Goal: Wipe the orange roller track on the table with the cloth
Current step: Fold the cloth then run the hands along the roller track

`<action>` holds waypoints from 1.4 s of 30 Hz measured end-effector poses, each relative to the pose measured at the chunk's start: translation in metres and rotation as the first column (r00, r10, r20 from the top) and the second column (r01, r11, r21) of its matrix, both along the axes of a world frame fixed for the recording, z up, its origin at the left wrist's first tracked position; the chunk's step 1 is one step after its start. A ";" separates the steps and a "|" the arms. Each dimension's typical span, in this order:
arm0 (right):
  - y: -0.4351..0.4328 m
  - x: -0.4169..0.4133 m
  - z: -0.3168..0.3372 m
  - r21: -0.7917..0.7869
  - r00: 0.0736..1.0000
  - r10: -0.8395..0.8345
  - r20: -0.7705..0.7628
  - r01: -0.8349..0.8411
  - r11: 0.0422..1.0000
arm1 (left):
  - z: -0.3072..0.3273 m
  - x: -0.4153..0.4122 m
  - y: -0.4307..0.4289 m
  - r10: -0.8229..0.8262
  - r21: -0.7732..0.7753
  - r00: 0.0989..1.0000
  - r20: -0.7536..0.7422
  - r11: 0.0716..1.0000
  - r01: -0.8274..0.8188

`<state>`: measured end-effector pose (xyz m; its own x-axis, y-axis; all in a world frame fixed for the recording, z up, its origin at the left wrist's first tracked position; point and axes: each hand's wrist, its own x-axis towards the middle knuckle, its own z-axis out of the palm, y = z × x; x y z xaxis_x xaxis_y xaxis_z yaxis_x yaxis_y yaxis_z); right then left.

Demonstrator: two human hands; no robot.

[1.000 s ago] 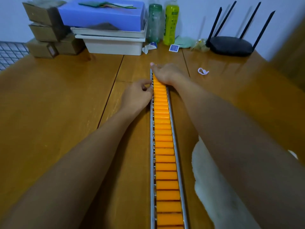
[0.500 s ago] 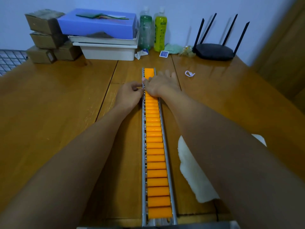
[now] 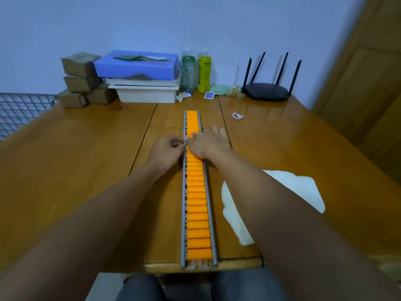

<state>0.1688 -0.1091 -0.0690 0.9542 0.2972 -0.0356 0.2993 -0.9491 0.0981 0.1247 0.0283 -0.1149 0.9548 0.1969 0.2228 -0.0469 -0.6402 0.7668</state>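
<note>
The orange roller track (image 3: 196, 205) in its grey metal frame runs down the middle of the wooden table (image 3: 76, 170), and its near end overhangs the table's front edge. My left hand (image 3: 166, 149) is curled beside the track, with its fingertips pinching the left rail. My right hand (image 3: 208, 142) lies flat across the rollers with its fingers spread, touching the left hand's fingertips. The white cloth (image 3: 303, 187) lies flat on the table to the right of the track, partly hidden under my right forearm. Neither hand touches it.
At the back stand stacked cardboard boxes (image 3: 81, 79), a blue box on white trays (image 3: 138, 66), two bottles (image 3: 204, 70) and a black router (image 3: 268, 91). A small white loop (image 3: 237, 116) lies right of the track's far end. My knees show below the table edge.
Both hands have slid along the track from its far end toward me. The view has pulled back, so the track's far end and the table's front edge now show.
</note>
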 end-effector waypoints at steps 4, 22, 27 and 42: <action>-0.005 -0.020 0.001 0.012 1.000 0.007 -0.009 -0.007 1.000 | 0.006 -0.024 -0.002 -0.013 0.062 0.999 -0.038 0.998 0.016; -0.031 -0.111 -0.002 -0.020 0.999 0.032 0.040 -0.031 0.999 | 0.015 -0.110 -0.024 -0.056 0.155 0.996 -0.063 0.986 0.065; -0.039 -0.136 -0.006 -0.008 0.998 0.036 0.051 -0.036 0.999 | 0.014 -0.137 -0.028 -0.069 0.162 0.997 -0.044 0.984 0.076; -0.061 -0.216 -0.006 0.073 1.000 0.011 0.002 -0.011 0.997 | 0.013 -0.219 -0.041 -0.083 0.160 0.994 -0.064 0.983 0.092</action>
<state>-0.0476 -0.1699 -0.0753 0.9508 0.3094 -0.0122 0.3097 -0.9504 0.0294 -0.0945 -0.0131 -0.1024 0.9788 0.0775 0.1895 -0.0675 -0.7519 0.6558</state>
